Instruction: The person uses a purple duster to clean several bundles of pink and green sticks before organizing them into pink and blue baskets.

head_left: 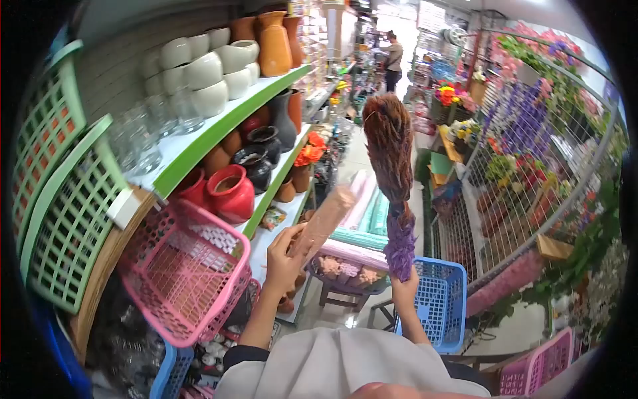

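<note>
In my left hand (283, 261) is a pinkish-brown roll in clear wrapping (324, 221), tilted up and to the right. My right hand (404, 288) is closed around the lower end of a bundle that looks like dried flowers (389, 149). Its bushy top is brown and its lower part purple; it stands nearly upright. Beyond both hands, pink and green wrapped rolls (359, 238) lie piled on a low stand, with small pale flower bunches (348, 267) at the near side. A blue plastic basket (449, 306) sits just beyond my right forearm.
Shelves (219, 126) on the left carry white pots (205, 70), glass jars and red vases (230, 193). Pink (183, 266) and green baskets (73, 219) stand close on my left. A wire rack (531, 166) with artificial flowers lines the right. A person (393, 60) stands far down the aisle.
</note>
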`<state>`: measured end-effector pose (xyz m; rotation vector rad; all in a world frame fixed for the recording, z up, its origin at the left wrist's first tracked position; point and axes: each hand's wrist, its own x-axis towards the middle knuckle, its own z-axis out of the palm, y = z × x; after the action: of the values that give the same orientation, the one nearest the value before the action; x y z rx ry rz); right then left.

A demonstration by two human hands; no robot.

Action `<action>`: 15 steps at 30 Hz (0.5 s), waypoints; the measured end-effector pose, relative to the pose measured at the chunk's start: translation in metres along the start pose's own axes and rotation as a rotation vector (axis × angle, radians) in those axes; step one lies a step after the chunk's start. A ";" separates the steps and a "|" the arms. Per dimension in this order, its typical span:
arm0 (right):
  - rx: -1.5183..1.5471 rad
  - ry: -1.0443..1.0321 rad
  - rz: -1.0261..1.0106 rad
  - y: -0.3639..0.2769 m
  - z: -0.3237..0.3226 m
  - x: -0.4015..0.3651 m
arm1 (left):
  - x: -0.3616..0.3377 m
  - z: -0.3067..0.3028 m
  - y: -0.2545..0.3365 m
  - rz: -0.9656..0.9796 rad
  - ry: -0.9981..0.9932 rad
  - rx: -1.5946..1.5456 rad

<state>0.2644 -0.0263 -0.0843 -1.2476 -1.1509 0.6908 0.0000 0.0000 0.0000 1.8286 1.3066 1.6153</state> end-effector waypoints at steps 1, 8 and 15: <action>0.026 -0.017 -0.030 0.001 0.004 0.000 | -0.010 -0.002 0.003 -0.179 0.039 -0.116; -0.031 -0.285 -0.261 0.010 0.028 -0.007 | -0.078 -0.041 -0.005 -0.633 0.190 -0.898; -0.206 -0.469 -0.454 0.035 0.042 -0.007 | -0.145 -0.065 0.014 -0.743 0.203 -1.255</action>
<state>0.2288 -0.0092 -0.1230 -0.9569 -1.8611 0.5389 -0.0410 -0.1442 -0.0546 0.3713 0.5714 1.5556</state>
